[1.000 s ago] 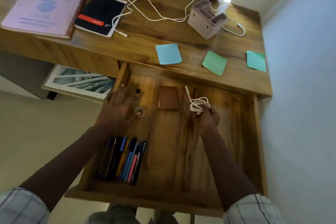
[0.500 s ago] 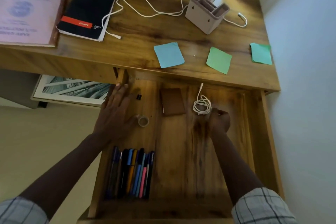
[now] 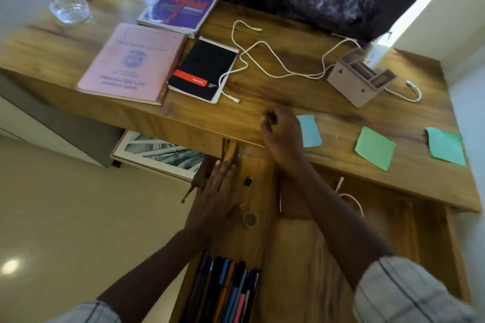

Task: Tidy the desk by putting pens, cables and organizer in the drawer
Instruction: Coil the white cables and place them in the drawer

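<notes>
- pens [image 3: 225,294] lie in a tight bundle at the near left of the open drawer [image 3: 430,238], black, blue, orange and pink barrels side by side, long axes running from the near edge toward the desk.
- white cable [image 3: 275,65] sprawls loose across the desk top [image 3: 262,92], its long run going left to right from beside the black notebook [image 3: 204,71] to the organizer [image 3: 360,77], one plug end lying near the notebook's corner.
- organizer is a pale, boxy holder with open compartments on top, standing upright at the far right of the desk, turned corner-on.
- coiled cable [image 3: 350,198] rests inside the drawer, partly hidden by the right forearm.
- left hand [image 3: 214,202] lies flat on the drawer's left side, fingers straight and together, holding nothing.
- right hand [image 3: 282,131] hovers over the desk's front edge, fingers loosely curled and empty, beside a blue sticky note [image 3: 311,130].
</notes>
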